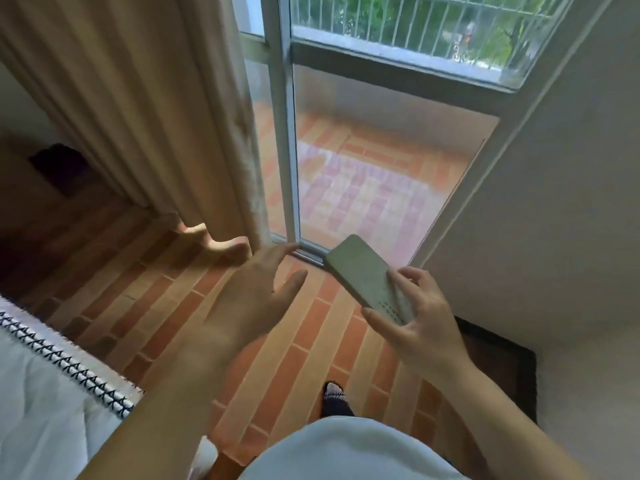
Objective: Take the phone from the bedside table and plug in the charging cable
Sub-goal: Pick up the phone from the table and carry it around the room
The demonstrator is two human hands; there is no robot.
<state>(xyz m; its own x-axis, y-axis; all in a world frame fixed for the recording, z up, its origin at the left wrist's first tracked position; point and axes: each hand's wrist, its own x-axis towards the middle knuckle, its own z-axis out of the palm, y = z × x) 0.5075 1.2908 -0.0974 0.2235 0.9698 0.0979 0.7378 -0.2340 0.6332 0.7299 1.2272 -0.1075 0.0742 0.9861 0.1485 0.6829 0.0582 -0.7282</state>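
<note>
My right hand grips the lower end of a pale green phone, back side up, tilted toward the glass door. To its left, my left hand is stretched forward with fingers spread and nothing in it, blurred by motion. No charging cable and no bedside table are in view.
A bed edge with white quilt and black-patterned trim lies at the lower left. A beige curtain hangs ahead beside the sliding glass door. A white wall stands on the right with a dark mat at its base. Brick-pattern floor tiles underfoot.
</note>
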